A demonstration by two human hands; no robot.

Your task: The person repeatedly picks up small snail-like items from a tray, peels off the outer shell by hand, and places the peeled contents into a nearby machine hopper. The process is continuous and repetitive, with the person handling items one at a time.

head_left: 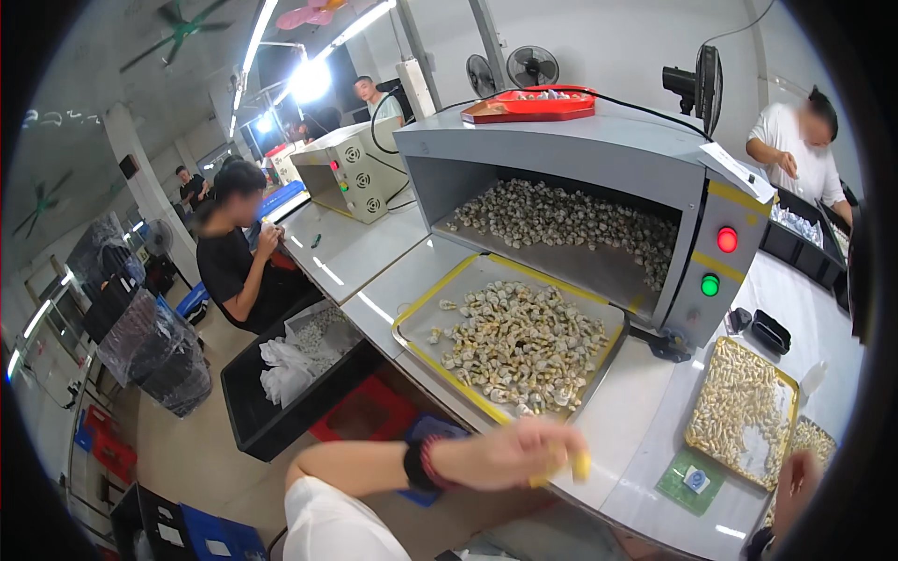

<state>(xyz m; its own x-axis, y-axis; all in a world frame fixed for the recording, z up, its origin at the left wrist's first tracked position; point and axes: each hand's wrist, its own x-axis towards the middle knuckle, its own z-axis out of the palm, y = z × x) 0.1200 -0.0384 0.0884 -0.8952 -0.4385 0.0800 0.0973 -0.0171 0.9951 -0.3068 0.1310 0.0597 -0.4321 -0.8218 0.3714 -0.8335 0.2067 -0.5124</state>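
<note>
My left hand (519, 455) reaches across the near edge of a yellow-rimmed tray (449, 385), a dark band at its wrist. Yellow coverings show on its fingertips. Its fingers are bent together and blurred, so anything between them cannot be made out. On the tray lies a heap of small pale pieces (528, 337) with yellowish parts. At the lower right my right hand (797, 486) shows only in part, its fingers curled beside a second yellow-rimmed tray (753, 451). That tray carries many small cream-coloured pieces (739, 397). What the right fingers hold is hidden.
A grey box-shaped machine (552, 150) with red and green buttons stands behind the tray, greyish pieces inside its opening. A green pad (690, 481) lies near the right tray. A black bin (271, 411) stands left. Co-workers sit at left (243, 252) and far right (804, 150).
</note>
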